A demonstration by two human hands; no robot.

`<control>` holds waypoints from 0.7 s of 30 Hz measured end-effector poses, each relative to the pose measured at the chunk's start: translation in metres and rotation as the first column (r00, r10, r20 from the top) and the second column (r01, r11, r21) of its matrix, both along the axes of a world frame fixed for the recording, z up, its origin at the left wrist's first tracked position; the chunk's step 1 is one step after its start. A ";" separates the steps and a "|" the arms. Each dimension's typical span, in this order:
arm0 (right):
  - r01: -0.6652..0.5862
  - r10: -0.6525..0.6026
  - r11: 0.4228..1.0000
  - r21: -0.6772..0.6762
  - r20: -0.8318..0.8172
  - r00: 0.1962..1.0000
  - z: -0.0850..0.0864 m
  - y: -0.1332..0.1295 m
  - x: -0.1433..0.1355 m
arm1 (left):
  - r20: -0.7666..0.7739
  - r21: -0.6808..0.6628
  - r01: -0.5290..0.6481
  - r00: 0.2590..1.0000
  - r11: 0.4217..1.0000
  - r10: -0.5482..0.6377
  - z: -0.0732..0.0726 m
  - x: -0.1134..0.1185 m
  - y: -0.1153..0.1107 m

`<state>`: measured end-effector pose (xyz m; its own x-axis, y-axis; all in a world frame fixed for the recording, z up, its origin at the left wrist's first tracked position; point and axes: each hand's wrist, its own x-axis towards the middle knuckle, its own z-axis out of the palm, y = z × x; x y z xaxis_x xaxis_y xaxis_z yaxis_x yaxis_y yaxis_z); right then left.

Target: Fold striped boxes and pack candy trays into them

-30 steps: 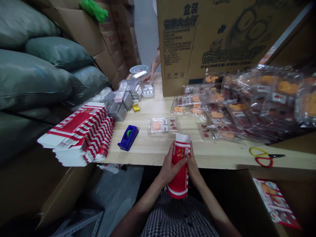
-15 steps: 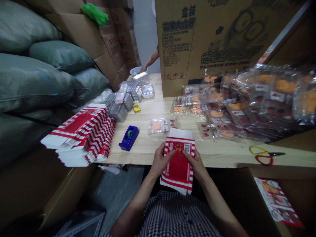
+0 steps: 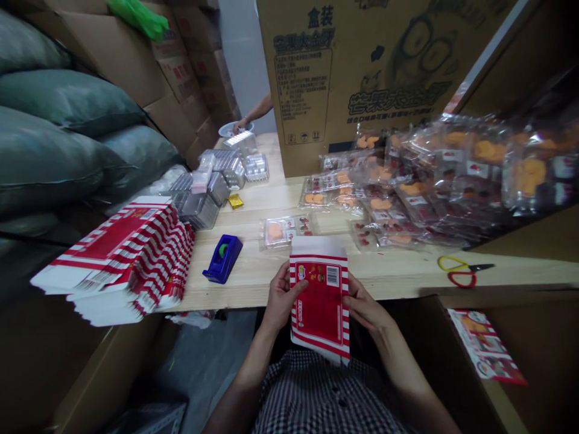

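Observation:
A red-and-white striped carton (image 3: 318, 304), with its white end flap up, is held in front of my body at the table's front edge. My left hand (image 3: 281, 298) grips its left side, thumb lying on the printed face. On the opposite edge, my right hand (image 3: 365, 306) pinches the carton, its fingers partly behind it. Just beyond the carton lies a clear sealed pack (image 3: 286, 231) with an orange piece inside. To the left stands a blue tape dispenser (image 3: 223, 259) with a green core.
Stacked flat striped cartons (image 3: 122, 241) overhang the table's left front. Clear plastic trays (image 3: 199, 208) and a yellow sachet (image 3: 235, 201) sit behind. Many sealed packs (image 3: 416, 187) heap at right, near scissors (image 3: 465, 270). A large cardboard box (image 3: 312, 90) rises behind; another person's hand (image 3: 242, 125) reaches a bowl.
My right thumb has moved off the carton's printed face to its right edge. My left hand keeps its grip. The whole view has shifted, with things on the table appearing further left.

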<state>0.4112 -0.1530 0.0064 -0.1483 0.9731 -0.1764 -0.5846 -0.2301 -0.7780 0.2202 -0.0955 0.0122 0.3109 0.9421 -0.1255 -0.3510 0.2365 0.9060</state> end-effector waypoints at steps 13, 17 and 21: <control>0.055 -0.053 0.998 0.024 -0.087 0.995 -0.016 0.017 -0.009 | 0.011 0.009 0.077 0.997 0.997 -0.078 -0.004 0.001 0.004; 0.052 -0.053 0.999 -0.011 -0.074 0.996 -0.029 0.017 -0.007 | 0.049 0.008 0.058 0.997 0.998 -0.058 -0.008 0.002 0.010; -0.025 0.023 1.000 -0.017 -0.083 0.996 -0.031 0.003 -0.006 | 0.084 -0.012 -0.020 0.996 1.000 0.020 -0.009 0.004 0.014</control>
<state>0.4049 -0.1503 -0.0249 -0.1861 0.9659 -0.1799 -0.6409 -0.2582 -0.7229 0.2238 -0.0817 0.0033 0.3019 0.9470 -0.1099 -0.4302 0.2382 0.8707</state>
